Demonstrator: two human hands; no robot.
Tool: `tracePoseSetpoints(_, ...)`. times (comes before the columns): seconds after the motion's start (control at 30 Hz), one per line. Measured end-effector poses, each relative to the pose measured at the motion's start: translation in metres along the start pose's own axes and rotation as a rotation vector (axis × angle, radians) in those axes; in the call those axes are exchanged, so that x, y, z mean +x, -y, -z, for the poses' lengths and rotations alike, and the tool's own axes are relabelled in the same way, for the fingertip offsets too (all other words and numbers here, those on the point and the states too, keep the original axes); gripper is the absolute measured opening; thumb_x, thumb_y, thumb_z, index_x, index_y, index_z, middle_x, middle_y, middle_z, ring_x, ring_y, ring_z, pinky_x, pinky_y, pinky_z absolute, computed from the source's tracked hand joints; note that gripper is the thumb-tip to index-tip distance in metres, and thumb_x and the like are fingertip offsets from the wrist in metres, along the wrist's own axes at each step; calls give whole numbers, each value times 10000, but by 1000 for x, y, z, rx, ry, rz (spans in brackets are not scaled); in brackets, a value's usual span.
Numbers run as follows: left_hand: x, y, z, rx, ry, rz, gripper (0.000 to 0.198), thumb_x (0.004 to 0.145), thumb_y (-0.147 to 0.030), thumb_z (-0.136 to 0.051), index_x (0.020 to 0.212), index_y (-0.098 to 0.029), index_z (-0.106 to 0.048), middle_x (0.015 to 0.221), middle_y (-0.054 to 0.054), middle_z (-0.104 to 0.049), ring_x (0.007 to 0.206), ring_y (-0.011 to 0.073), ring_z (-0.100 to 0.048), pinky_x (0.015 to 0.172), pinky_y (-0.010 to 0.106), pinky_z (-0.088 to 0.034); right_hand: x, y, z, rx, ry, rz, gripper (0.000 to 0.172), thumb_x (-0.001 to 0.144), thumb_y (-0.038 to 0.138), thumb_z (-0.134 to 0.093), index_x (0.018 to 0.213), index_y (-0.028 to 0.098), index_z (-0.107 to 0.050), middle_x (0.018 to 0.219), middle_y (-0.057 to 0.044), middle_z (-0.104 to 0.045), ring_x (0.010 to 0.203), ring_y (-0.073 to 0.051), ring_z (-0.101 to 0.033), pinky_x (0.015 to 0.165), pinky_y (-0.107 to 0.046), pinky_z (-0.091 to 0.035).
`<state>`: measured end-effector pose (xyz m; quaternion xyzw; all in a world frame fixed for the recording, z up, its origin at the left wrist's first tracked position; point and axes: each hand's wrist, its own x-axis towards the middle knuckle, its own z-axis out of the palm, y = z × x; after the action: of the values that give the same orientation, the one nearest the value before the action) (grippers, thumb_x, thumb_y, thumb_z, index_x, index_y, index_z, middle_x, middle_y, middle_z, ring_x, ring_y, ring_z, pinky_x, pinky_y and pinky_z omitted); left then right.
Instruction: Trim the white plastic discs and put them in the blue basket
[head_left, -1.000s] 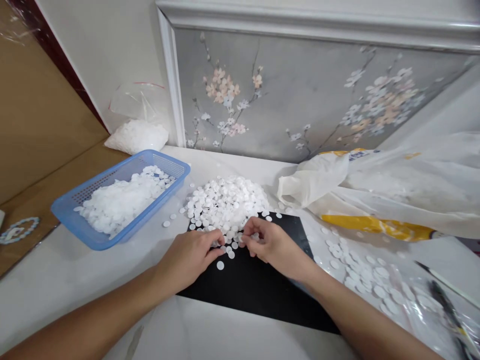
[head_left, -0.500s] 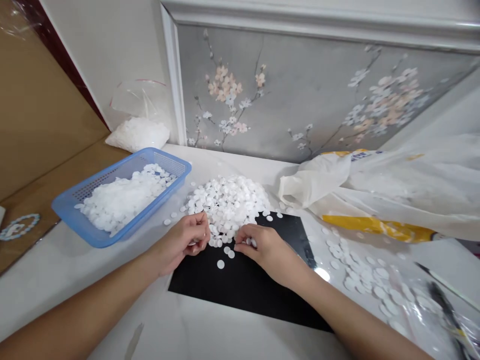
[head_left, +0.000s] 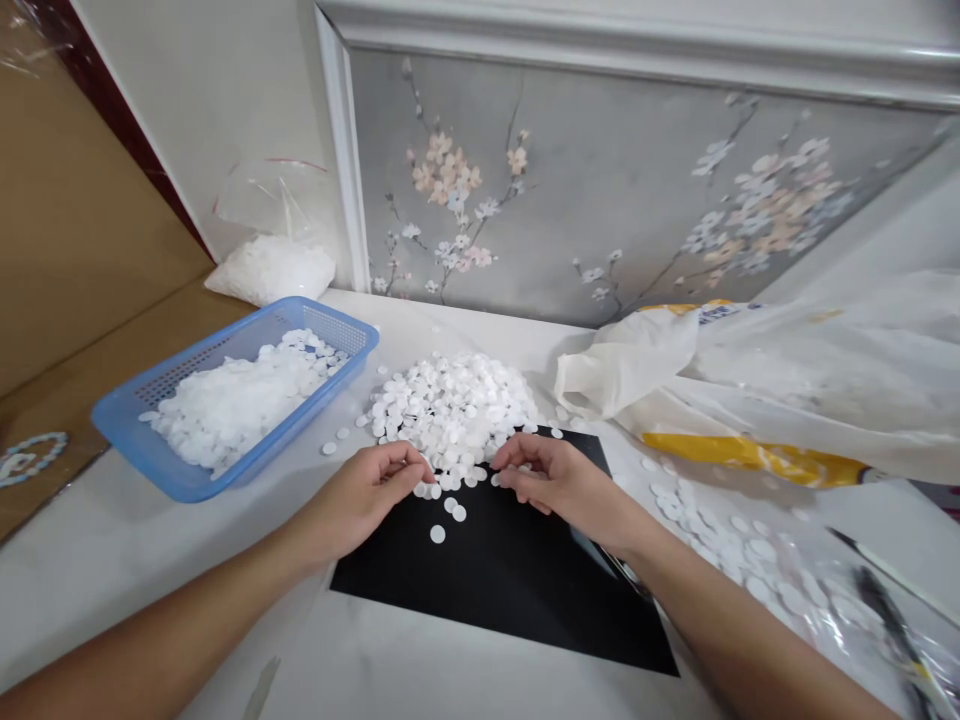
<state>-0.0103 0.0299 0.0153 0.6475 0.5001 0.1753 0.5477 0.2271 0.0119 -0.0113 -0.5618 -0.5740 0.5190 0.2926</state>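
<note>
A heap of small round white discs [head_left: 457,400] lies over the back edge of a black sheet [head_left: 510,590]. My left hand [head_left: 371,495] is at the heap's front left edge, thumb and forefinger pinched together by a white disc. At the front right edge, the fingers of my right hand [head_left: 559,480] are curled, with a bit of white disc showing between thumb and fingers. Several loose discs, one of them a white disc [head_left: 437,534], lie on the black sheet between and below my hands.
A blue basket [head_left: 176,485] of white discs stands left, with a clear bag [head_left: 274,268] of white pieces behind it. A white and yellow plastic bag [head_left: 750,400] lies right, near scattered discs [head_left: 697,530] and a black tool [head_left: 885,610]. A framed flower picture [head_left: 562,180] backs the table.
My left hand has opened out from a curled shape and reached right to the heap's front edge. My right hand has moved slightly right and up, its fingers lifting.
</note>
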Motion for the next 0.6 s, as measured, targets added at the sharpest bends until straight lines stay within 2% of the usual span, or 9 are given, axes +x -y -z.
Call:
tracePoseSetpoints(0.1, 2, 2, 3, 136, -70, -45, 232, 852, -394, -472, 875, -205, -605, 637, -41, -476, 555, 103, -371, 509, 222, -257, 0, -1, -2, -247, -122, 46, 86, 768, 291, -585, 787, 212, -614, 723, 15, -610, 574, -119, -508, 540, -253, -388)
tracePoseSetpoints(0.2, 2, 1, 5, 191, -117, -41, 207, 851, -370, -463, 883, -214, -594, 582, -53, -454, 518, 110, -362, 499, 228, -253, 0, -2, -3, -377, -161, 60, 86, 777, 299, -585, 755, 226, -624, 712, 23, -631, 569, -132, -500, 557, -266, -378)
tracePoseSetpoints(0.4, 2, 2, 7, 380, -185, -93, 184, 845, -333, -448, 845, -232, -603, 530, -64, -399, 486, 119, -365, 489, 231, -233, 1, 0, -8, -454, -138, 88, 91, 755, 298, -599, 709, 220, -598, 652, 33, -594, 558, -135, -491, 544, -257, -360)
tracePoseSetpoints(0.5, 1, 4, 8, 513, -140, -112, 148, 824, -312, -492, 799, -246, -623, 493, -68, -386, 467, 122, -367, 490, 237, -212, 0, 2, -9, -451, -118, 92, 105, 734, 279, -596, 662, 213, -557, 581, 44, -532, 519, -123, -448, 521, -249, -342)
tracePoseSetpoints(0.6, 1, 6, 6, 602, -116, -141, 107, 804, -302, -542, 792, -257, -639, 506, -58, -453, 497, 138, -424, 516, 238, -232, -2, 2, -7, -307, -110, 73, 99, 724, 240, -566, 671, 215, -487, 597, 46, -551, 518, -115, -455, 504, -237, -340)
